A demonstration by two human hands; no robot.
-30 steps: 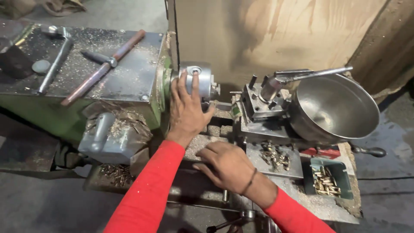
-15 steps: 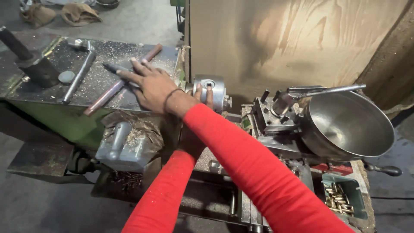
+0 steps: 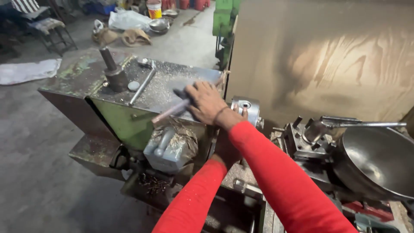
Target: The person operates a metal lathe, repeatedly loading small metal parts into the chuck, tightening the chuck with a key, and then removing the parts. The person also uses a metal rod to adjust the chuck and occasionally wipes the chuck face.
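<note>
A person in bright red sleeves leans over a metal lathe in a dim workshop, seen from above through a head-worn camera.

The right hand reaches across the body to the flat top of the green machine housing, a surface strewn with fine metal shavings. This hand rests palm down, fingers curled over a long tool with a dark head and a reddish-brown handle. The handle sticks out from under the hand toward the left, over the front edge of the surface. The picture is blurred here, so it is hard to tell whether the fingers are fully closed round the tool or only pressing on it.

The left hand is lower down, just below the right forearm and mostly hidden by it. It sits close under the silvery lathe chuck, and I cannot tell whether it is clenched or released.

On the same shaving-covered surface, well to the left of the right hand, a dark cylindrical holder stands upright, and a long steel bar lies beside it.

To the right of the chuck sits the dark tool post, and beyond it a large shiny metal bowl lies tilted on its side, its open face toward the camera. A tall plywood board stands behind the lathe. Below the housing, a grey lever box juts forward.
</note>
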